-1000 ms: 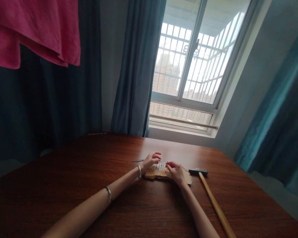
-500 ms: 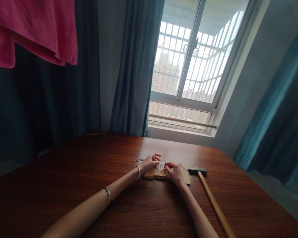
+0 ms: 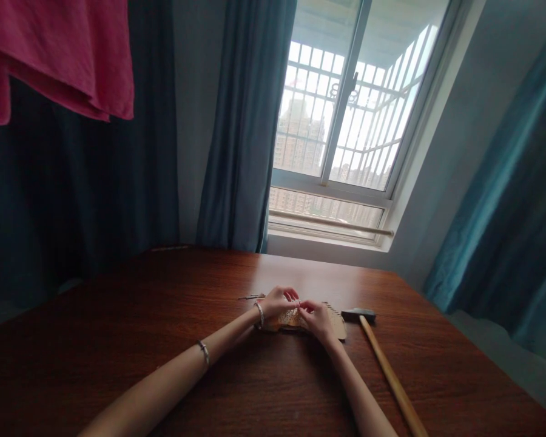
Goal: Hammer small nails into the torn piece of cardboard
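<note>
A tan cardboard piece [image 3: 337, 321] lies on the table, with a speckled white and orange patterned area [image 3: 290, 319] on its left part. Over that area my left hand [image 3: 279, 300] bends its fingers to the right, their tips pinched together. My right hand [image 3: 315, 317] rests over the middle of the cardboard, thumb and forefinger pinched and meeting the left fingertips. Whatever sits between the fingertips is too small to make out. Just right of the cardboard lies a hammer with a dark head [image 3: 358, 315] and a long wooden handle [image 3: 394, 379].
Several thin dark rods [image 3: 251, 297] lie left of the cardboard on the brown wooden table [image 3: 164, 328]. Behind the table stand a blue curtain [image 3: 241, 152] and a barred window [image 3: 332, 121]. Pink cloth [image 3: 73, 54] hangs at upper left.
My left hand has moved right over the patterned area, and its fingertips now meet those of my right hand. The view has shifted slightly. The hammer has stayed in place.
</note>
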Demonstrator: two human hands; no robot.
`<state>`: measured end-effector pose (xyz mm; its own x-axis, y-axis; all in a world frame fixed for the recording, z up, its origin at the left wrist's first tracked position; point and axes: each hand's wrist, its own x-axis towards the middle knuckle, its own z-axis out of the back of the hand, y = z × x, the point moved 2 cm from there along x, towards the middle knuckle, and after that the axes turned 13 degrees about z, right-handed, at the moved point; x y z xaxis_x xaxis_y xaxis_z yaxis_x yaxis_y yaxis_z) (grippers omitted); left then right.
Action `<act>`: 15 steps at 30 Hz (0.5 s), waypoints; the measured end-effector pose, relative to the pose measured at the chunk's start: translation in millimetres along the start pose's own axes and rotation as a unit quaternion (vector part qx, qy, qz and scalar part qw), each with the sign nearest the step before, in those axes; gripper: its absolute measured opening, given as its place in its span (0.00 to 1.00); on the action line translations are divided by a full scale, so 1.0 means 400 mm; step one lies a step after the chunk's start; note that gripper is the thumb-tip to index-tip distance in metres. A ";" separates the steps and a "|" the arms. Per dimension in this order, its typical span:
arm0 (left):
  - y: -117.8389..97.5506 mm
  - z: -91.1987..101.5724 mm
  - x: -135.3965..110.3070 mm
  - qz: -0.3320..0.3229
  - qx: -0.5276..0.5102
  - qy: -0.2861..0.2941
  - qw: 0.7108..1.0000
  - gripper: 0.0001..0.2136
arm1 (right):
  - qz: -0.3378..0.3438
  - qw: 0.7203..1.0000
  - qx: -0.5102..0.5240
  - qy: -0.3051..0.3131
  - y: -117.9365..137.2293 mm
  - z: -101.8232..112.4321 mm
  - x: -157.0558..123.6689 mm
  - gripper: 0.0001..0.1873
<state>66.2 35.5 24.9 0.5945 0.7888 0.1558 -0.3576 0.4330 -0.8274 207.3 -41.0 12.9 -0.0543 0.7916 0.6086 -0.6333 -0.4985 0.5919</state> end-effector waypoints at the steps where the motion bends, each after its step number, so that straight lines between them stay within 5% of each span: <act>1: 0.004 -0.002 0.003 0.002 -0.002 -0.001 1.000 0.14 | -0.001 1.000 -0.001 0.000 0.000 0.000 0.000 0.11; 15: 0.032 -0.020 0.014 0.008 0.016 -0.024 1.000 0.10 | -0.024 0.999 -0.034 -0.009 -0.004 -0.009 -0.007 0.09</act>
<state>70.6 42.0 10.8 0.5538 0.8151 0.1699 -0.3897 0.4341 -0.8122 205.8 -41.1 8.5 -0.0090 0.8076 0.5897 -0.6857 -0.4342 0.5842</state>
